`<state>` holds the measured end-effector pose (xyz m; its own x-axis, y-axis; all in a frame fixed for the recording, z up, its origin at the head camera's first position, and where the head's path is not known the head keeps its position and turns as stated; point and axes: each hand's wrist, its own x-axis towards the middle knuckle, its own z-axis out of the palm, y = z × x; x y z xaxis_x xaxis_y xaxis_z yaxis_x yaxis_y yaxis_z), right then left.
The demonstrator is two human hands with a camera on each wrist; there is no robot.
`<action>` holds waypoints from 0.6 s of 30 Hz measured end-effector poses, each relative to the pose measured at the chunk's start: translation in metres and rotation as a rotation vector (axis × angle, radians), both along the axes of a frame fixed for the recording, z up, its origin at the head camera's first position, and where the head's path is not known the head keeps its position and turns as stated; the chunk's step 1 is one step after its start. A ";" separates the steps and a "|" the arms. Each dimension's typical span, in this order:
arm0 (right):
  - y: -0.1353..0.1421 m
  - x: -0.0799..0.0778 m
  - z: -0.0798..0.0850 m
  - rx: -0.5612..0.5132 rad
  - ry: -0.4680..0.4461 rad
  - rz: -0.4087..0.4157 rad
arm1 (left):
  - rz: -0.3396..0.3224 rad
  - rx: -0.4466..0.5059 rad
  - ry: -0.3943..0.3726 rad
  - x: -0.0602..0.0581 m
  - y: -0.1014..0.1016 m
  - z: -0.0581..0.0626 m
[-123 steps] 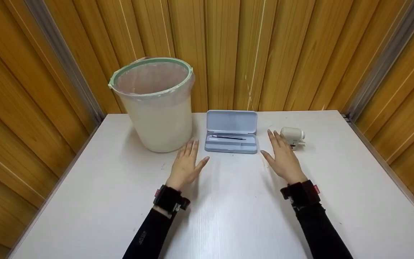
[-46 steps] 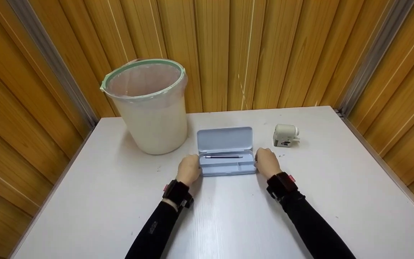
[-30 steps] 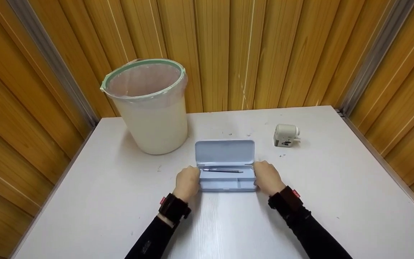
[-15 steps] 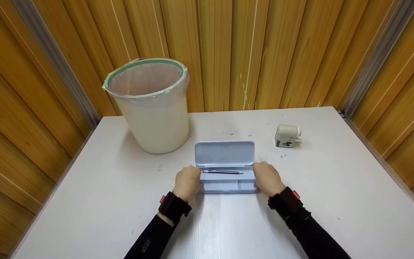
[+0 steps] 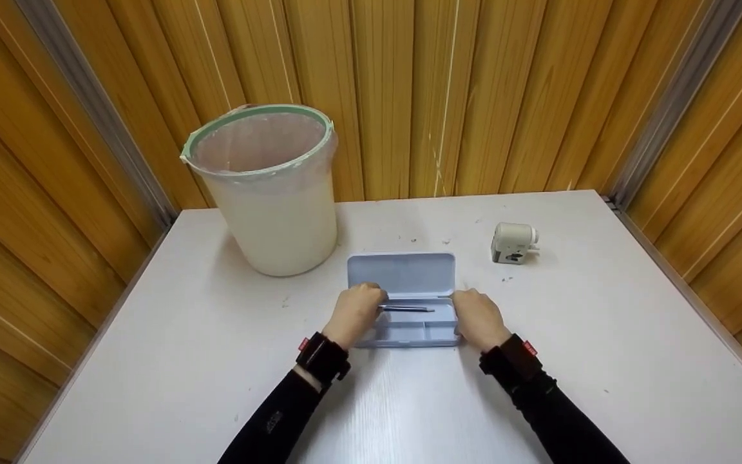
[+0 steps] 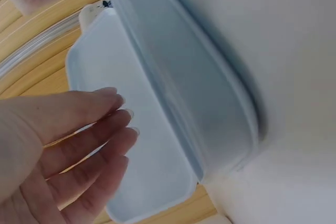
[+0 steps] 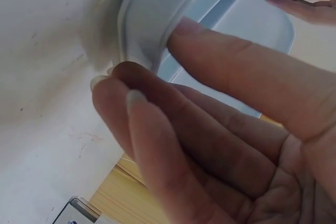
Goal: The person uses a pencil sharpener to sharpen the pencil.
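Observation:
A pale blue pencil case (image 5: 401, 274) lies with its lid raised on the white table, its front divided into compartments. Inside, along the back compartment, is a slim dark pencil (image 5: 409, 309); its left end is hidden behind my left hand (image 5: 356, 312). That hand hovers over the case's left end. In the left wrist view its thumb and bent fingers (image 6: 113, 145) come near each other with nothing between them. My right hand (image 5: 479, 317) grips the case's right end. The right wrist view shows the thumb (image 7: 220, 59) on the rim and the fingers around the outside wall.
A tall cream bin (image 5: 274, 219) with a green rim and clear liner stands at the back left. At the back right sits a small beige device (image 5: 514, 243) with a white knob. Wood-patterned walls (image 5: 384, 96) enclose the table's back and sides.
Both hands went from lying flat to gripping the case's ends, and the case came nearer. Since then my left hand has let go and moved right, over the case; the right hand stays put.

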<state>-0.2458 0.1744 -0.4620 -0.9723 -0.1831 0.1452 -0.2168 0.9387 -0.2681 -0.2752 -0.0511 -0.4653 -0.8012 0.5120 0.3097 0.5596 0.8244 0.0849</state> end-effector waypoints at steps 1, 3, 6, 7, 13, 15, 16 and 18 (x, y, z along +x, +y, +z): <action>0.000 0.000 0.000 0.000 0.001 0.000 | -0.001 -0.017 0.006 -0.002 0.003 -0.001; 0.000 0.000 0.000 -0.006 -0.003 -0.001 | 0.002 -0.059 0.015 -0.006 0.009 -0.002; 0.001 -0.001 0.000 -0.013 -0.001 0.001 | 0.013 -0.132 0.016 -0.010 0.017 -0.004; 0.001 -0.001 0.000 -0.012 0.001 0.000 | 0.017 -0.159 0.013 -0.011 0.020 -0.005; 0.002 0.000 0.000 -0.015 0.002 0.000 | -0.005 -0.271 0.021 -0.017 0.033 -0.012; 0.002 0.000 -0.001 -0.017 0.000 0.001 | -0.017 -0.286 0.036 -0.018 0.035 -0.014; 0.002 0.000 -0.001 -0.017 -0.001 0.001 | -0.020 -0.292 0.040 -0.018 0.036 -0.014; 0.003 0.000 -0.001 -0.015 -0.003 0.000 | -0.026 -0.313 0.063 -0.017 0.038 -0.015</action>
<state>-0.2461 0.1770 -0.4631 -0.9726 -0.1813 0.1455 -0.2165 0.9344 -0.2830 -0.2923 -0.0132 -0.4807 -0.7707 0.6106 0.1822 0.5772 0.7901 -0.2063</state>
